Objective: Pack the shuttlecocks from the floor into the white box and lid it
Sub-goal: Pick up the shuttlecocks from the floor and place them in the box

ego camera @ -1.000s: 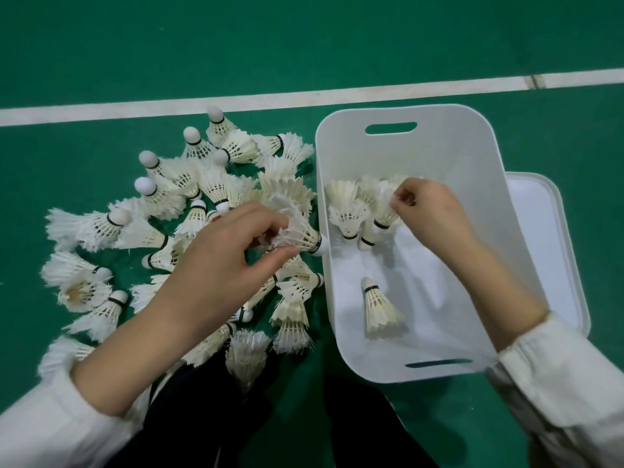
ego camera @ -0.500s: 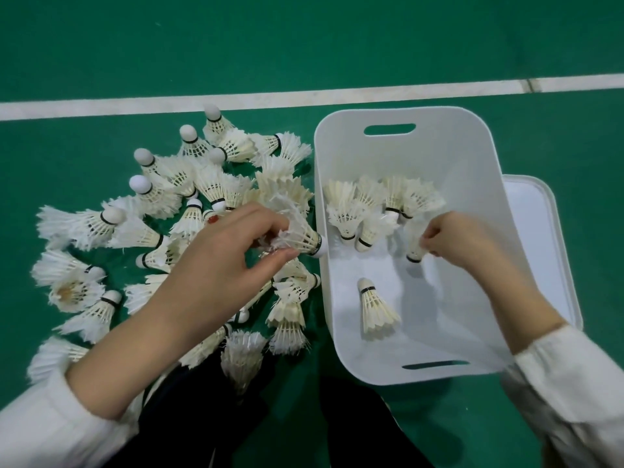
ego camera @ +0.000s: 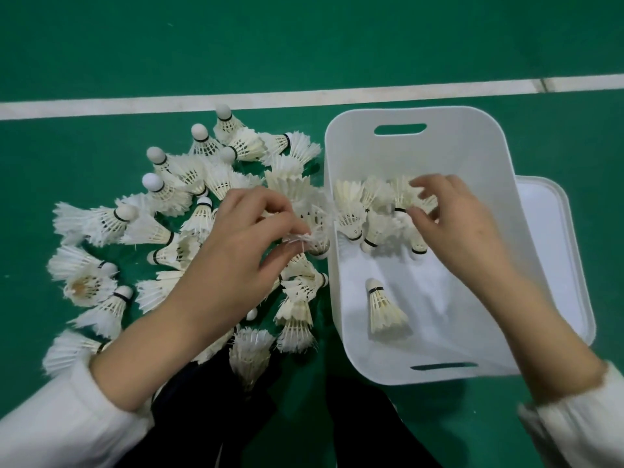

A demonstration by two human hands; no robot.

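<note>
Nearest are 2 legs in dark trousers [ego camera: 209, 417] and 2 white sleeves [ego camera: 50, 430]. The left hand [ego camera: 236, 251] reaches over the floor pile [ego camera: 175, 204], thumb and fingers clamped together on the feathers of 1 frayed shuttlecock [ego camera: 315, 231] just outside the left wall of the white box [ego camera: 472, 146]. The pile holds roughly 25 shuttlecocks, overlapping too much for an exact count, all left of the box. Inside the box, 1 lone shuttlecock [ego camera: 383, 309] lies near the middle, cork pointing away; farther in sits a cluster [ego camera: 351, 211] of about 6. The right hand [ego camera: 452, 224] is over that cluster, thumb and fingers curved round the skirt of 1 top shuttlecock [ego camera: 403, 197], somewhat blurred. The 1 lid [ego camera: 553, 231] lies flat at the box's right side. The floor [ego camera: 304, 45] is green court surface, crossed by 1 white line [ego camera: 304, 96] beyond everything.
</note>
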